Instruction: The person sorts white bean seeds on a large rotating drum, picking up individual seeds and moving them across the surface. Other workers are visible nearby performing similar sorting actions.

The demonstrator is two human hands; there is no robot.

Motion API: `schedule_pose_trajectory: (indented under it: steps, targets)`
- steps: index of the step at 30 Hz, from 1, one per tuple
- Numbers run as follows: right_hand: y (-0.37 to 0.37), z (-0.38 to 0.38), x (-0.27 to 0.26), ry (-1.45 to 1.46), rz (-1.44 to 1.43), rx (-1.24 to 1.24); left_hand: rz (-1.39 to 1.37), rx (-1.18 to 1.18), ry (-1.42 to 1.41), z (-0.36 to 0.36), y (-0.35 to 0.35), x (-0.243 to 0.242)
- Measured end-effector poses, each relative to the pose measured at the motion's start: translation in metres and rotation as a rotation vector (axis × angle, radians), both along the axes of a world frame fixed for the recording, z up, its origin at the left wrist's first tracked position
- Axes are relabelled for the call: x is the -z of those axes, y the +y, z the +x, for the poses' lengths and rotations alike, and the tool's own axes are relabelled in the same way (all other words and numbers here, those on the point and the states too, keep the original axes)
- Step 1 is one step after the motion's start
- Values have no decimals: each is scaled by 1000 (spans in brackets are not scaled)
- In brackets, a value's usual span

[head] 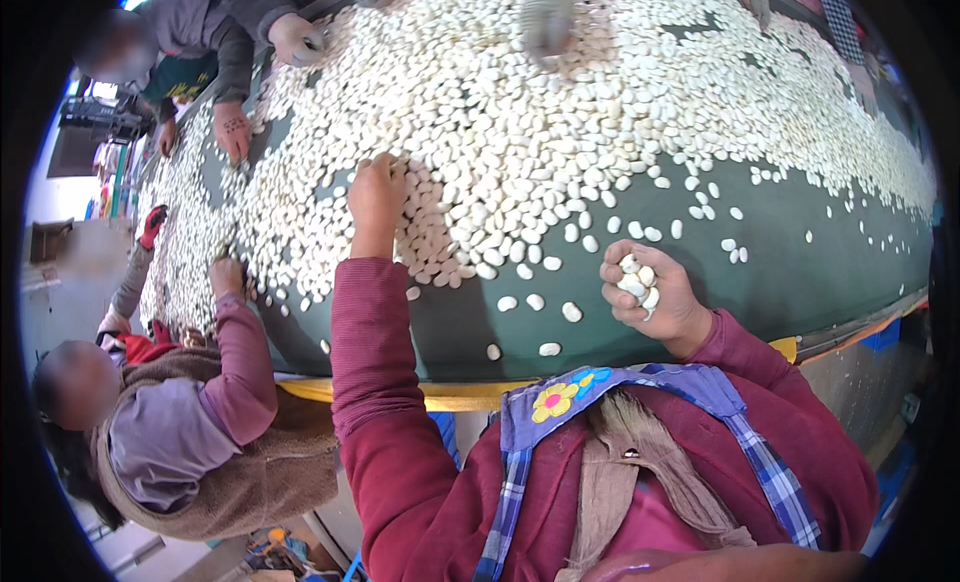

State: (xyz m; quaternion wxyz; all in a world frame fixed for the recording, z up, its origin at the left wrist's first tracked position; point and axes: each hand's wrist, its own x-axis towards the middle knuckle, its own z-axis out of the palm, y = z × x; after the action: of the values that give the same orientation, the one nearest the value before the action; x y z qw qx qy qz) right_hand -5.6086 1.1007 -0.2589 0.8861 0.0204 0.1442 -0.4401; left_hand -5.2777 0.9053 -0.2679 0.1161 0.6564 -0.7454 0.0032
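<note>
White beans [480, 131] lie in a thick layer over the dark green surface of a conveyor belt or table [450, 334]. My left hand [377, 199] reaches out over the layer, fingertips bent down among the beans. Whether those fingers pinch a bean is hidden. Nearer my body, my right hand [664, 293] is turned palm up above the green surface, its fingers curled around a small handful of white beans [637, 284]. A few loose beans [550, 349] are scattered between my two hands.
At my left, a person in a brown vest [247, 469] works with a hand [227, 274] in the beans. Across the surface, other workers' gloved hands [231, 128] reach in, one of them blurred [547, 19]. A yellow edge strip [465, 396] runs along my side.
</note>
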Motion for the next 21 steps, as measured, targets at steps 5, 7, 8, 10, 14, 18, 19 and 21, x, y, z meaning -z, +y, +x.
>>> schedule_pose_trajectory:
  steps: [5,7,8,10,14,18,19,21]
  targets:
    - [4,-16,-2,7,-31,-1,198,-52,-132,-10,-13,3]
    - [6,-24,0,20,-26,8,243,-31,-137,-13,-15,1]
    - [6,-28,1,26,-22,14,262,-24,-164,-16,-15,1]
    - [7,-32,1,31,-23,11,294,-22,-206,-15,-14,-3]
    - [9,-44,2,56,-15,19,321,3,-178,-16,-14,-6]
    - [11,-51,2,82,-22,19,293,26,-147,-5,-9,-3]
    - [11,-53,1,93,-27,18,310,13,-129,-4,-7,-3]
    - [12,-58,1,68,-46,17,343,-9,-95,-7,-4,-5]
